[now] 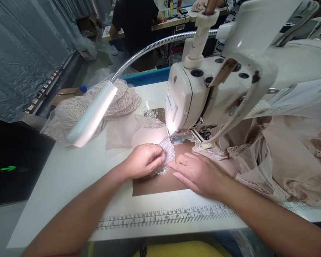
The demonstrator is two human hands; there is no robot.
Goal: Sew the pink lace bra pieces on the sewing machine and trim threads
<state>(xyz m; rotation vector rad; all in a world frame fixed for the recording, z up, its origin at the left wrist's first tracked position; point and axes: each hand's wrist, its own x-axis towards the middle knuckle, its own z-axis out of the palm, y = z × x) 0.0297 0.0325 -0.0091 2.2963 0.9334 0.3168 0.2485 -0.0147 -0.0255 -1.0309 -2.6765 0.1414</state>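
Under the needle area of a white sewing machine (180, 100) lies a pale lace piece (169, 149), lit brightly. My left hand (146, 160) pinches the left edge of this lace between thumb and fingers. From the right, my right hand (196, 173) rests flat with its fingers stretched out, the fingertips at the lace's lower right edge. Both hands are just in front of the presser foot. A brown sheet (155, 187) lies on the table beneath the lace and my right fingers. The underside of the lace is hidden.
A lamp (92, 116) on a bendable metal neck hangs over the left side. Stacked lace pieces (123, 98) lie behind it. Beige lace and mesh fabric (291, 150) heaps up at right. A printed ruler (166, 217) runs along the front edge. A person (135, 28) sits beyond.
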